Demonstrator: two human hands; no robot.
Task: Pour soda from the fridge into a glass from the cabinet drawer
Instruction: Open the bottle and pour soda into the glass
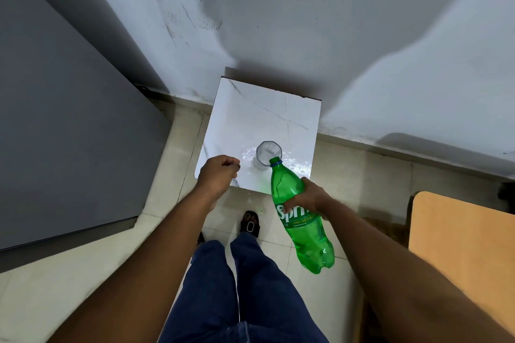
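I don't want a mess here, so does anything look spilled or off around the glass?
No clear spill. The bright speckles on the white tabletop beside the glass could be light glinting through it or wetness; I cannot tell. The right hand holds the green bottle uncapped, its mouth at the glass's rim. The left hand is closed, beside the glass.

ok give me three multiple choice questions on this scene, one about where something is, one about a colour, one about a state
1. Where does the glass stand?
A. on the white marble-look tabletop
B. on the floor
C. on the orange surface

2. What colour is the soda bottle?
A. clear
B. green
C. brown

3. What state is the bottle in?
A. upright and capped
B. lying on the table
C. uncapped and tilted, mouth at the glass rim

Answers:
1 A, the glass sits near the tabletop's front edge.
2 B, green plastic with a blue neck ring.
3 C, the right hand holds it tipped toward the glass, while the left hand is closed near the glass.
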